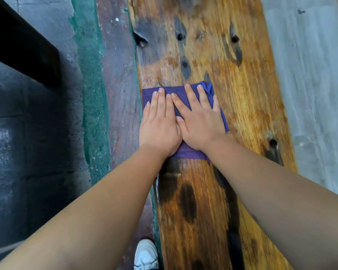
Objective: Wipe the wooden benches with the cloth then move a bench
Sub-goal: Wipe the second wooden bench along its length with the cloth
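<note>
Item: purple cloth [183,152], folded, flat at centre of wooden bench [242,94]. Left hand [160,125] and right hand [199,123]: side by side, touching, fingers flat and extended toward 12 o'clock, pressing the cloth. Status, judged: wiping underway; plank toward 12 o'clock apparently unwiped; bench move outstanding. White shoe [145,254] at 6 o'clock.

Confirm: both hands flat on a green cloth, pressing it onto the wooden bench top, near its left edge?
Not quite. The cloth is purple, not green, as the head view shows. The rest holds: left hand and right hand lie flat on it, pressing it onto the wooden bench near its left edge.
</note>
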Motion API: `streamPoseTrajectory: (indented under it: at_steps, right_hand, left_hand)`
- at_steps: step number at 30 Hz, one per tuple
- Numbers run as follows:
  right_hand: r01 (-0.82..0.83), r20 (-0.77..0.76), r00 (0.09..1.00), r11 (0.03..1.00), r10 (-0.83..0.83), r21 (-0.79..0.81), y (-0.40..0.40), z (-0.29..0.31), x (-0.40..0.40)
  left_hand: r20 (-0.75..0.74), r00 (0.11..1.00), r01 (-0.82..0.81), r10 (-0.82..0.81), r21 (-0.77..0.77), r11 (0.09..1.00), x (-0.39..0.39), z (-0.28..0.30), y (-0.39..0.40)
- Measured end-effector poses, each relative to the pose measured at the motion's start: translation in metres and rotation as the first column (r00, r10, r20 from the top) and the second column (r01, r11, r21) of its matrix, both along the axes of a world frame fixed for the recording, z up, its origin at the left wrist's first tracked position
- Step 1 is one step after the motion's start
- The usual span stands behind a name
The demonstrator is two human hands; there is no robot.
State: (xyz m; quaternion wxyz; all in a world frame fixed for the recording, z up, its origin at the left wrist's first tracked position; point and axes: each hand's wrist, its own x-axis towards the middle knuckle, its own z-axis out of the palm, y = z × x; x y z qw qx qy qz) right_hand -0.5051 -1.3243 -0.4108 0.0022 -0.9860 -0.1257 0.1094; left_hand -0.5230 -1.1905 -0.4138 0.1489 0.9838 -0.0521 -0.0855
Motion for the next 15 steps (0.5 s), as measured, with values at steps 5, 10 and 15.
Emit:
streamPoseTrajectory:
  at_steps: [5,10,15]
  right_hand:
    - [-0.027,-0.008,1.0,0.999,0.027,0.021,-0.001,0.001,0.033]
    - [-0.036,-0.016,0.999,0.999,0.036,0.037,-0.002,0.0,0.039]
    - [-0.044,-0.048,0.998,0.997,0.048,0.066,-0.002,0.001,0.04]
  left_hand:
    - [-0.015,0.999,-0.04,0.04,0.01,0.999,0.028,0.004,-0.004]
    - [-0.042,0.998,-0.041,0.042,0.029,0.999,0.033,0.01,-0.006]
    - [-0.083,0.995,-0.048,0.052,0.044,0.998,0.035,0.015,-0.007]
